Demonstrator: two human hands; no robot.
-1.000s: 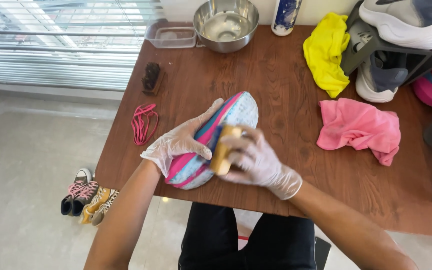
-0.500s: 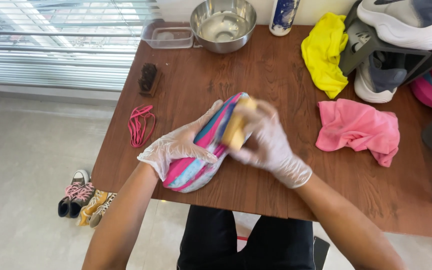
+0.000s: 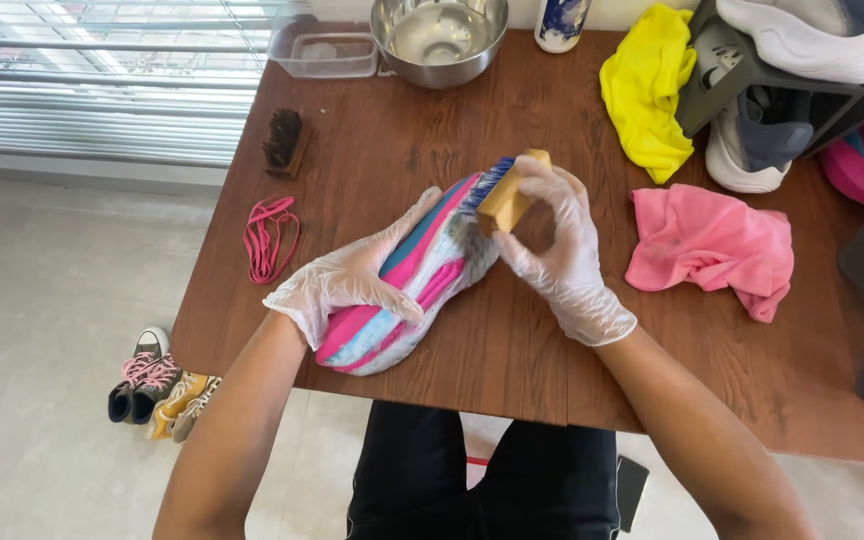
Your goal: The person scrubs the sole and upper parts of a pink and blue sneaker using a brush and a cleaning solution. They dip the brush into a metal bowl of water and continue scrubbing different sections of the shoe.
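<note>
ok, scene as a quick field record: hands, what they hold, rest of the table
left hand: gloved, pressing on shoe
right hand: gloved, gripping brush
brush: wooden block, bristles on the shoe's far end
shoe: pink, teal and white, lying on table
near left: pink laces, dark brush
far edge: steel bowl, clear tub
right side: yellow cloth, pink cloth, grey shoe
floor: small shoes

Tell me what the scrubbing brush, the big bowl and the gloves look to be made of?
The brush seems to have a pale, matt wooden block, going by its tan colour, with blue bristles, probably synthetic. The bowl looks like stainless steel: silvery, with bright reflections. The gloves on the left hand and right hand appear thin, clear plastic or vinyl, wrinkled and see-through.
</note>
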